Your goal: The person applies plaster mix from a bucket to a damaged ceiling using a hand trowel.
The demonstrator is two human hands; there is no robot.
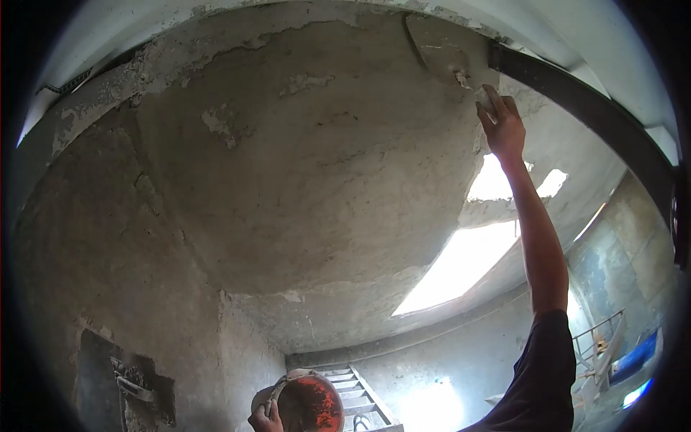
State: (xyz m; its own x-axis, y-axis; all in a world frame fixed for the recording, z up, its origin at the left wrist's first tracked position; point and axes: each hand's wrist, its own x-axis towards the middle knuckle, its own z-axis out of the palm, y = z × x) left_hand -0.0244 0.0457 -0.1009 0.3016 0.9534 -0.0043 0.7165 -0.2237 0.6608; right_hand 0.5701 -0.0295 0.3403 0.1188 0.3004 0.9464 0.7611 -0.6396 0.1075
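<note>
My right hand [502, 126] is raised high at the upper right, its fingers closed round a small grey piece [487, 103] against the rough grey plaster surface [324, 165]. Whether that piece is a tool or a lump of mortar cannot be made out. Just beyond the fingertips is a pale, broken spot [461, 78] in the plaster. Down at the bottom edge, my left hand [266, 419] grips the rim of a round bowl [309, 405], which has a dark surface with worn red patches. The bowl is tilted, and its lower part is cut off by the frame.
A ladder [368, 398] stands behind the bowl. Bright openings [461, 266] break the surface on the right, near a dark curved beam [590, 90]. At lower left a dark square patch [97, 367] bears a handle-like piece [135, 389]. Metal rails [601, 331] and a blue object [635, 358] lie far right.
</note>
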